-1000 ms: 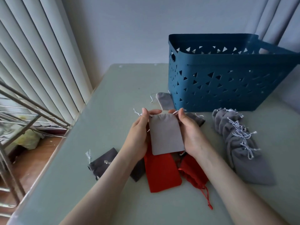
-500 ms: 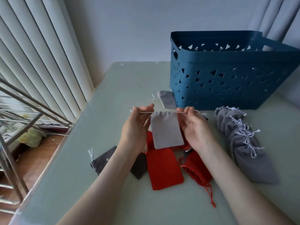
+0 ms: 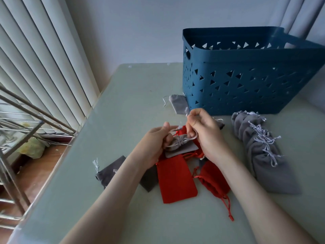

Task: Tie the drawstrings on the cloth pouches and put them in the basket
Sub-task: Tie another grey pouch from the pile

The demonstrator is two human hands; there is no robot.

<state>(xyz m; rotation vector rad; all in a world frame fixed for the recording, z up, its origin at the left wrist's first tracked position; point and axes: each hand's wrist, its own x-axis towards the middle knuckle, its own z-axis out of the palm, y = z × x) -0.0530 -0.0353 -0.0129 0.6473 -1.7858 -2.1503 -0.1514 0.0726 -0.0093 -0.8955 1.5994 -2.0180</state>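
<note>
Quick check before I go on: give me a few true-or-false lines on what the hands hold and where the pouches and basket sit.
1. The left hand and the right hand both grip the drawstrings of the light grey pouch. True.
2. That pouch's mouth is spread wide open. False: it is gathered shut.
3. The row of grey pouches lies inside the blue basket. False: it lies on the table in front of the basket.
4. A flat red pouch lies on the table below the hands. True.
5. A dark grey pouch lies on the table left of the left forearm. True.
</note>
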